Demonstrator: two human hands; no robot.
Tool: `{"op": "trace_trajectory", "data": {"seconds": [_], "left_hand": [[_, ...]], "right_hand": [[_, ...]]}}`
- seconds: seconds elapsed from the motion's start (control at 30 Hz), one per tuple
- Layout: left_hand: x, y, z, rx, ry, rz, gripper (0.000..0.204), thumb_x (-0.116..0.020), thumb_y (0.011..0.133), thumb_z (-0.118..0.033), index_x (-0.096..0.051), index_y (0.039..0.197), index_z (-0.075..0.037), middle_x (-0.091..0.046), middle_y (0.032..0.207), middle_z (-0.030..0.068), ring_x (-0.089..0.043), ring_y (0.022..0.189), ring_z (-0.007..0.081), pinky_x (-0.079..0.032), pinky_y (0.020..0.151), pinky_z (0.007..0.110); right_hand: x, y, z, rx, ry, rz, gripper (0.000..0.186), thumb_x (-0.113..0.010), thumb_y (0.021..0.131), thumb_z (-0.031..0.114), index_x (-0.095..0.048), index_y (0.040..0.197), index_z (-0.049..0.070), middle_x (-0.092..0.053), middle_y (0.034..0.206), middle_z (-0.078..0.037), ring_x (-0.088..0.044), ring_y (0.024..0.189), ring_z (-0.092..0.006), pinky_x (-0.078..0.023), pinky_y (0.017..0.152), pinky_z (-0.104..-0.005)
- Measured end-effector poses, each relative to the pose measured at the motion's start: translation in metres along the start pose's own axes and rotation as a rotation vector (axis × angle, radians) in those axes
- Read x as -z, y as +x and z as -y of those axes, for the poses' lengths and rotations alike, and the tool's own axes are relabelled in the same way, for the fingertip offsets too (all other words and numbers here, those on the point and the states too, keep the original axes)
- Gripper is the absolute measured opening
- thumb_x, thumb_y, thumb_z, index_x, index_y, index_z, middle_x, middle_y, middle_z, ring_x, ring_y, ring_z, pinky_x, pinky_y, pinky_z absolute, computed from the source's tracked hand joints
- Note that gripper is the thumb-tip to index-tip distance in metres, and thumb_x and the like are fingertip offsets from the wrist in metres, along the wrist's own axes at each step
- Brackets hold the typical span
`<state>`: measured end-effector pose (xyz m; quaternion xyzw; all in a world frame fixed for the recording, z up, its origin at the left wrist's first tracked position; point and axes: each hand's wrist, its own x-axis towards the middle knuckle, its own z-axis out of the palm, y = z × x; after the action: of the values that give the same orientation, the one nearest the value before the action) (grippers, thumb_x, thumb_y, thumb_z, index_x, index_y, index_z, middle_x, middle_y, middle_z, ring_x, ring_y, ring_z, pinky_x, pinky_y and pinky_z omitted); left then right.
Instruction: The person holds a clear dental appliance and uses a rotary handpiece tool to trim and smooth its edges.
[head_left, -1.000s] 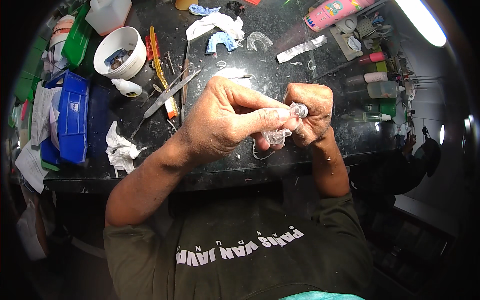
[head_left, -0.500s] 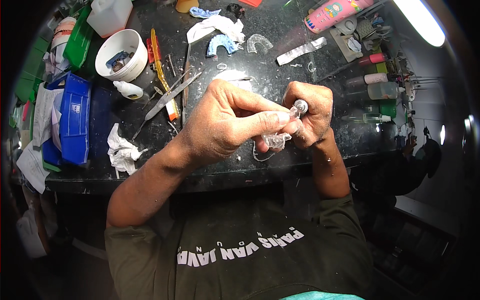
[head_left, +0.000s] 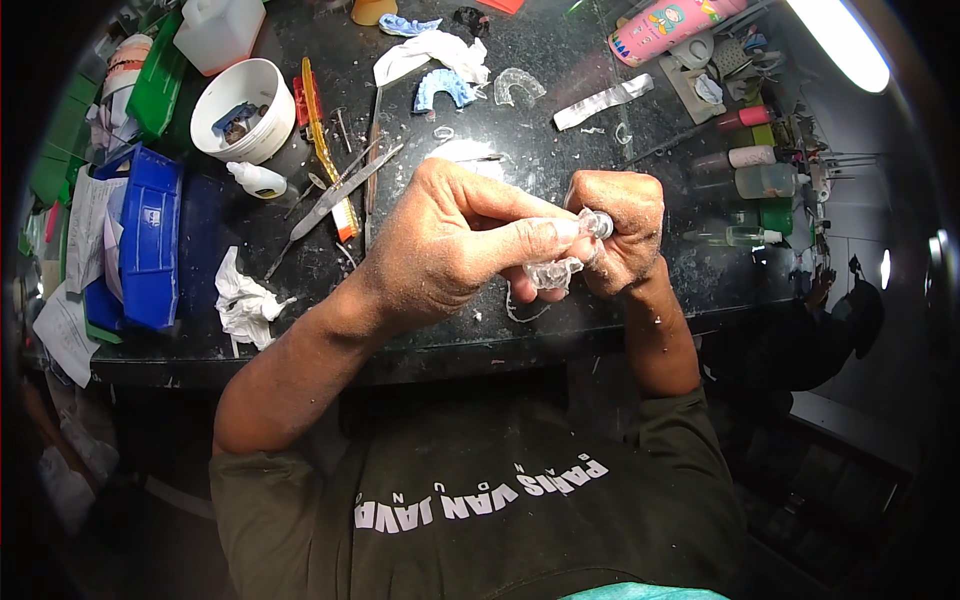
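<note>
Above the front of the dark bench, my left hand (head_left: 450, 245) pinches a clear plastic dental tray (head_left: 553, 272) between thumb and fingers. The tray's toothed curve hangs below the thumb. My right hand (head_left: 625, 230) is closed around a rotary handpiece (head_left: 603, 225), of which only the round metal end shows. That end sits right against the upper part of the tray, and my fingers hide the exact contact. Pale dust covers both hands. A thin clear trimmed strip (head_left: 522, 312) lies on the bench just beneath them.
Beyond my hands lie a blue arch-shaped mould (head_left: 446, 90), another clear tray (head_left: 518, 87) and crumpled tissue (head_left: 425, 55). Knives and hand tools (head_left: 335, 205) lie left, near a white tub (head_left: 270, 125), a small bottle (head_left: 257, 180) and a blue bin (head_left: 150, 245). Bottles (head_left: 765, 182) line the right.
The clear tray has tilted slightly in my left fingers. My right hand and the handpiece's metal end have shifted slightly downward.
</note>
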<state>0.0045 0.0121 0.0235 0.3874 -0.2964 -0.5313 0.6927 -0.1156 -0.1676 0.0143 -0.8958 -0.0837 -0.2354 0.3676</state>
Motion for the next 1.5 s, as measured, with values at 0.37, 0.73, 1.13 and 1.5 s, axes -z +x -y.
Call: {"op": "trace_trajectory", "data": {"seconds": [0.37,0.73,1.13,1.5], "left_hand": [[-0.001,0.005,0.008,-0.111,0.098,-0.128,0.018,-0.064,0.09,-0.004,-0.069,0.105,0.005,-0.07,0.097,0.0132,-0.067,0.086,0.0145,-0.055,0.078,0.026],[0.009,0.011,0.004,-0.055,0.434,-0.123,0.016,-0.066,0.09,-0.003,-0.068,0.103,0.006,-0.069,0.101,0.0114,-0.064,0.089,0.0119,-0.051,0.081,0.024],[0.005,0.013,0.015,-0.114,-0.125,-0.122,0.033,-0.063,0.092,-0.006,-0.055,0.122,0.004,-0.065,0.112,0.0132,-0.064,0.1,0.0166,-0.052,0.088,0.03],[-0.005,0.006,0.026,-0.351,-0.051,-0.215,0.032,-0.063,0.088,0.005,-0.058,0.119,0.008,-0.066,0.109,0.0167,-0.065,0.101,0.0201,-0.052,0.092,0.034]], "right_hand": [[0.003,0.006,0.016,-0.01,-0.037,-0.226,0.024,-0.081,0.072,0.008,-0.059,0.08,0.004,-0.051,0.054,-0.002,-0.047,0.046,-0.0081,-0.037,0.044,-0.024],[0.013,0.007,0.016,0.042,-0.094,-0.043,0.012,-0.073,0.076,-0.002,-0.065,0.083,0.002,-0.061,0.064,-0.01,-0.061,0.052,-0.0199,-0.047,0.049,-0.0281],[0.008,0.006,0.021,-0.441,0.188,-0.096,0.015,-0.058,0.093,0.015,-0.054,0.088,0.002,-0.053,0.072,-0.002,-0.045,0.065,-0.0083,-0.04,0.061,-0.0261],[-0.005,0.011,0.028,-0.243,0.1,-0.075,0.07,-0.062,0.078,0.072,-0.048,0.077,0.003,-0.045,0.058,-0.005,-0.045,0.052,-0.0149,-0.039,0.049,-0.03]]}}
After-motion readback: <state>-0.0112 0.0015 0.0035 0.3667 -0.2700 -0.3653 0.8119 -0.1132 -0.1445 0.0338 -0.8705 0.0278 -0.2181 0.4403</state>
